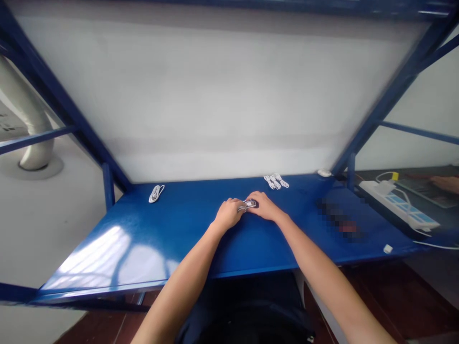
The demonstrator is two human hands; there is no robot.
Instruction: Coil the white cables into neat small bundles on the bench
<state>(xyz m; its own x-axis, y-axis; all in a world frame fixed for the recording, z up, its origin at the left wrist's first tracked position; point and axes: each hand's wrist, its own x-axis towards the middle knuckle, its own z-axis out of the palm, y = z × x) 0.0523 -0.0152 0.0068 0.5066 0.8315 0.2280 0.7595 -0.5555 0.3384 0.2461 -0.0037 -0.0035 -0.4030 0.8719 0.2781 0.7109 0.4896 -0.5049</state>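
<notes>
Both hands are together here, low over the middle of the tabletop (186, 229), the left hand (229, 213) and the right hand (263, 205) closing in from either side on one small cable (247, 205). Fingers are clamped at its two ends — a grip that looks meant to keep the loops tight, since a loose coil would likely spring open if one end were let go. The fingers cover much of it, so how it is fastened, if at all, I cannot tell. The forearms reach in from the near edge, which puts the work centrally, with bare blue around it and seemingly room for both wrists.

Over on the far left lies a single coil (156, 193), well apart from everything. Far and right of the hands, a row of white bundles (276, 181) sits side by side — neatly grouped, perhaps so they are out of the way yet within reach. A white object (324, 173) rests at the far right corner, a small white block (387, 249) near the right edge. Beyond that edge runs a power strip (401, 205) with something plugged in, and another person's hand (444, 183) shows at far right.
</notes>
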